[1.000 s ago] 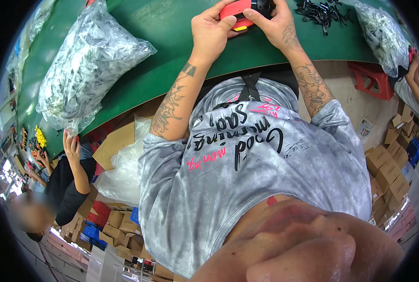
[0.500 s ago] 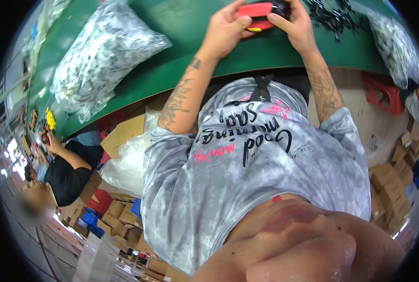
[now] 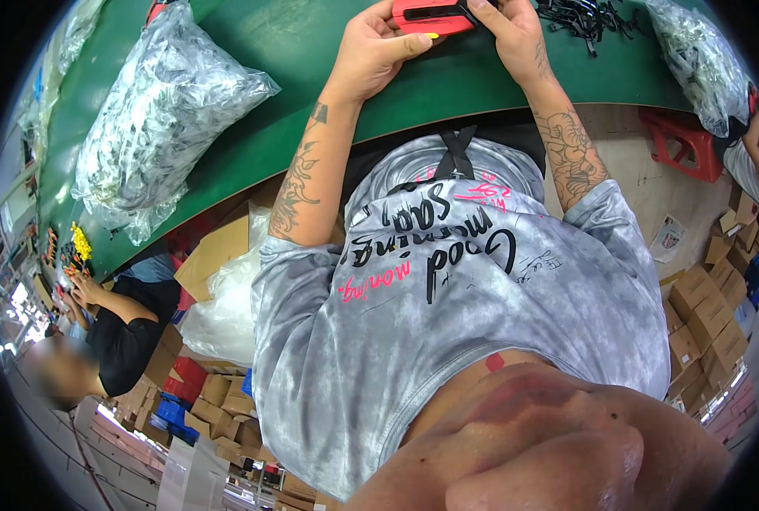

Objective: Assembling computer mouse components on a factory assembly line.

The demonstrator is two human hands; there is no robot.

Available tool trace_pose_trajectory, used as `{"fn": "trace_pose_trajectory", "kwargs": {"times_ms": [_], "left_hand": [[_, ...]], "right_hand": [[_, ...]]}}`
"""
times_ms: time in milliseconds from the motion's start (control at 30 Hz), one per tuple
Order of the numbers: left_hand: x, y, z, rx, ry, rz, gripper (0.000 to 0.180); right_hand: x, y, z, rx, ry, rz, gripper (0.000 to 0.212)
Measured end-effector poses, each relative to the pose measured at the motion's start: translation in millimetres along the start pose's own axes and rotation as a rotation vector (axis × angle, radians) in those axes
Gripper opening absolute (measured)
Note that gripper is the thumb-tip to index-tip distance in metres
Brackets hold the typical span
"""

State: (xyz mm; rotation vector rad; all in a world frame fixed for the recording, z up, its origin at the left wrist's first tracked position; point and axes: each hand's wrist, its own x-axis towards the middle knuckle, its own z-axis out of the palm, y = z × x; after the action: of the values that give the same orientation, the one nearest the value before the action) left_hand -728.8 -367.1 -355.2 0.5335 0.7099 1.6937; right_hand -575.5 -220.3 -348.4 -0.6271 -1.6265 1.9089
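At the top of the view, above the green table point(image 3: 311, 128), I hold a red-and-black plastic tool casing point(image 3: 435, 24) with a small yellow part at its lower edge. My left hand point(image 3: 378, 49) is closed on its left side, the thumb lying along the lower edge by the yellow part. Closed at the black right end is my right hand point(image 3: 511, 36), its thumb pressed on top. A dark slot shows on the red face. The casing's far side and several fingertips are cut off by the upper edge.
A big clear bag of parts point(image 3: 154, 119) lies left on the table; another bag point(image 3: 703, 64) lies right. Small black parts point(image 3: 588, 21) are heaped beyond my right hand. Co-workers sit left point(image 3: 128, 328) and far right. A red stool point(image 3: 681, 145) and cardboard boxes point(image 3: 711, 315) stand right.
The casing has turned in my hands, so the dark slot on its red face now shows. Both hands and the casing appear a little further left and up, as the whole view has shifted.
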Motion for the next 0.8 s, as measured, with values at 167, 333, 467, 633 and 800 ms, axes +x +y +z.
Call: {"fn": "trace_pose_trajectory", "kwargs": {"times_ms": [167, 333, 467, 633, 800], "left_hand": [[-2.8, -0.2, -0.6, 0.043, 0.033, 0.028, 0.059], [-1.9, 1.9, 0.1, 0.090, 0.040, 0.017, 0.060], [-3.2, 3.5, 0.9, 0.065, 0.097, 0.010, 0.064], [-9.2, -7.2, 1.8, 0.197, 0.193, 0.135, 0.074], [-9.4, -18.4, -6.4, 0.534, 0.233, 0.363, 0.076]], "right_hand": [[9.8, -4.3, 12.8, 0.002, 0.086, 0.091, 0.021], [17.5, -12.1, 13.2, 0.248, 0.172, 0.159, 0.022], [16.3, -1.6, 11.8, 0.140, 0.096, 0.100, 0.028], [-12.3, -12.1, 23.1, -0.302, 0.060, -0.046, 0.054], [-17.0, -47.6, 46.3, -0.861, -0.049, -0.223, 0.056]]}}
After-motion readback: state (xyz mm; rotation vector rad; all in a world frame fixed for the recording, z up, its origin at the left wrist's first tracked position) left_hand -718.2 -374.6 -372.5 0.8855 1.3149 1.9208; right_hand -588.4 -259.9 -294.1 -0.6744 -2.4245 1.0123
